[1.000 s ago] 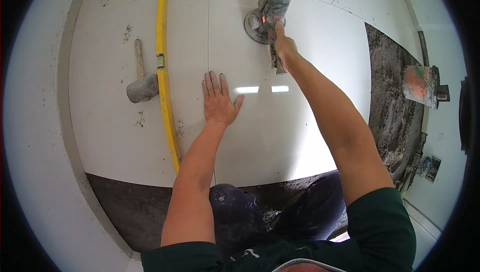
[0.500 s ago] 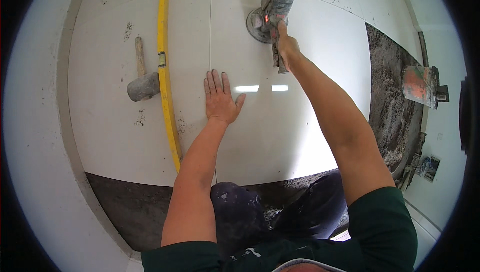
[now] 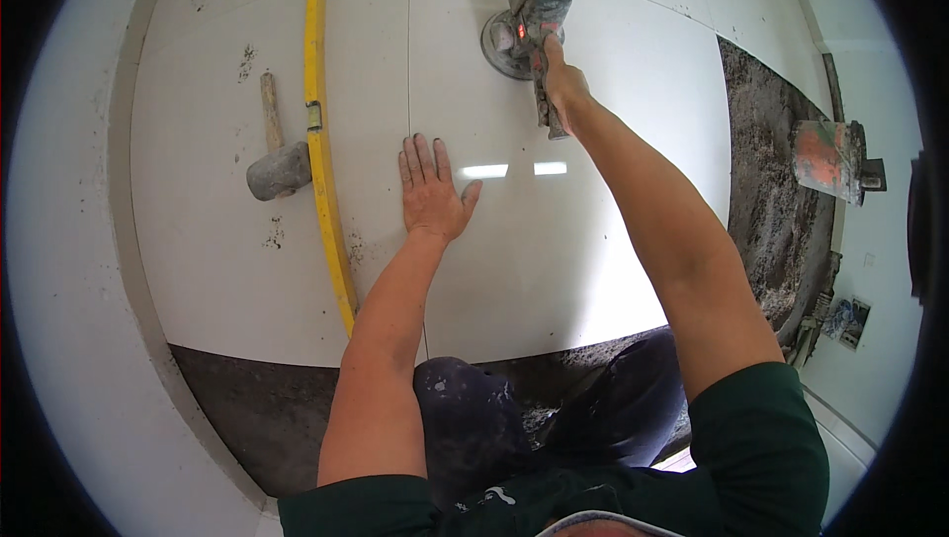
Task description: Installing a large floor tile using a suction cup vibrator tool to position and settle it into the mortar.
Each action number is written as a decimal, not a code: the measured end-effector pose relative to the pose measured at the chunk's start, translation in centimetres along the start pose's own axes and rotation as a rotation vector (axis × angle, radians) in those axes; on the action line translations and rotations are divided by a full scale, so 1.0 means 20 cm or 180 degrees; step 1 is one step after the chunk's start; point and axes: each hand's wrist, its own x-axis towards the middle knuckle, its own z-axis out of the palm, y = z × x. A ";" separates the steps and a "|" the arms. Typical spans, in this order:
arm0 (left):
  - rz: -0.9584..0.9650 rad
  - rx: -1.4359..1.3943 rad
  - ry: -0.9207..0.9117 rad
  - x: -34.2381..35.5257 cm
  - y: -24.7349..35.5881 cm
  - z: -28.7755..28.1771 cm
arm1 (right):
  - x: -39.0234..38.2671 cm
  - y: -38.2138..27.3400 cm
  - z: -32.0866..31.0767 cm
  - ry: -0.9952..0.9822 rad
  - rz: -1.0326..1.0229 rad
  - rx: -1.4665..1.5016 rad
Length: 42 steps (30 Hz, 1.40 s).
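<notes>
Two hands [image 3: 431, 206] outstretched, left palm-down

One camera sits up on the person's head and looks down at the tiled floor [image 3: 514, 280]. It is quite near, with both arms [image 3: 682, 240] coming in from the bottom. Its wide, round view bends straight edges.

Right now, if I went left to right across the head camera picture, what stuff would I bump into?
Mallet, yellow level, left hand, grey handheld tool, orange-smeared bucket.
</notes>
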 end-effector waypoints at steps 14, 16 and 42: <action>-0.0027 0.0069 -0.0020 -0.03 -0.05 -0.01 | -0.02 0.02 0.04 -0.0260 0.0132 -0.0185; -0.0023 0.0067 -0.0017 -0.03 -0.05 -0.01 | -0.02 0.02 0.03 -0.0266 0.0128 -0.0074; 0.0157 0.0184 0.0217 -0.05 -0.05 0.03 | -0.06 0.05 -0.03 -0.0285 -0.0247 -0.0370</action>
